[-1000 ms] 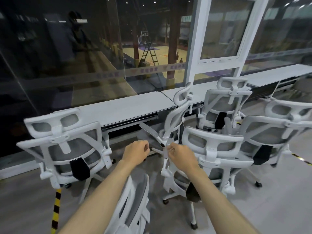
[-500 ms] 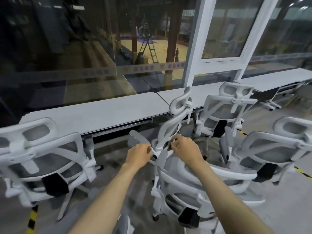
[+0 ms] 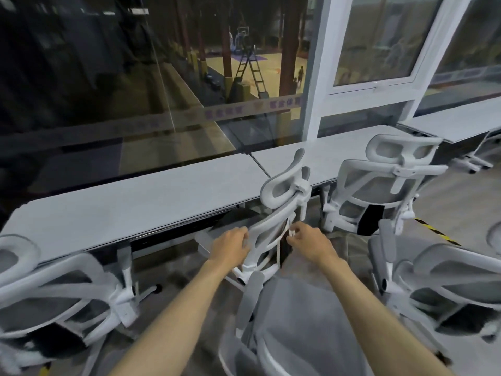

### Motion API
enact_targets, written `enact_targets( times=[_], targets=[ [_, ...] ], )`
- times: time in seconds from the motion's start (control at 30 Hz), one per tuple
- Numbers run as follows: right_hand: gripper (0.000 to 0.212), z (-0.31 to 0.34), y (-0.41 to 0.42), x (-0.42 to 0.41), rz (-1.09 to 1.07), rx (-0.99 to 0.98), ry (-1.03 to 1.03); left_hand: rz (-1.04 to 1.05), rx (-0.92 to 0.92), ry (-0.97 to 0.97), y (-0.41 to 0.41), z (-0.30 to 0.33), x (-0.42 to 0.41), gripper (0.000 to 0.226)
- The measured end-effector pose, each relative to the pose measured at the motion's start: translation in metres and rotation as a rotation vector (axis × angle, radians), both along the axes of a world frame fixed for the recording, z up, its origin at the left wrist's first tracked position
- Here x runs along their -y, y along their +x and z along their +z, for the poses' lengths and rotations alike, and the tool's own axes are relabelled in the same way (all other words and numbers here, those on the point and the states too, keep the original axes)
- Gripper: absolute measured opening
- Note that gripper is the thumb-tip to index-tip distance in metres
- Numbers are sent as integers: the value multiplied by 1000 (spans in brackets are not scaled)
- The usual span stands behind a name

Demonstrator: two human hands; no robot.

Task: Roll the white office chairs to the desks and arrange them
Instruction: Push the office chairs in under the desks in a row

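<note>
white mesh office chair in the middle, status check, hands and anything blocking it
Left hand and right hand both gripping the white mesh office chair's backrest frame. Chair turned sideways at the long grey desk. Another white chair crowds close behind.

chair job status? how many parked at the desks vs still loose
Done, by the look of it: one chair stands backed up to the desk on the right. In hand: the left hand and right hand grip the back frame of the middle chair, turned sideways near the desk edge. Left: that chair needs squaring, and the left chair, near chair and right chair stand off the desk.
</note>
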State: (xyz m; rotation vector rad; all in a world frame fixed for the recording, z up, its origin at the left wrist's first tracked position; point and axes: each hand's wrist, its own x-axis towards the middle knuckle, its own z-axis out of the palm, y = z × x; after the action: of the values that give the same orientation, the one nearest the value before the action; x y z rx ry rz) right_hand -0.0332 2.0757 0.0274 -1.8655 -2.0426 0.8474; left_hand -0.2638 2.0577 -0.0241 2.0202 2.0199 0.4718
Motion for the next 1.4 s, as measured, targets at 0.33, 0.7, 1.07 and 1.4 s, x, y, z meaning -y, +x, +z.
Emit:
enact_targets(
  times=[0.33,0.7,1.07,1.4],
  targets=[
    [40,-41,17,-70,-67,39,-109,-35,-57,-138,38,-46,-124,39],
    [39,-81,21,-108,-171,124,-168,-54,-66,-132,45,-134,-185,32],
    [53,-97,-18,-112,-178,63,-115,-128,-145,-22,-26,-136,-157,31],
    [101,-109,-89,-136,-148,-259,-112,18,-145,-110,-168,-130,-120,32]
  ],
)
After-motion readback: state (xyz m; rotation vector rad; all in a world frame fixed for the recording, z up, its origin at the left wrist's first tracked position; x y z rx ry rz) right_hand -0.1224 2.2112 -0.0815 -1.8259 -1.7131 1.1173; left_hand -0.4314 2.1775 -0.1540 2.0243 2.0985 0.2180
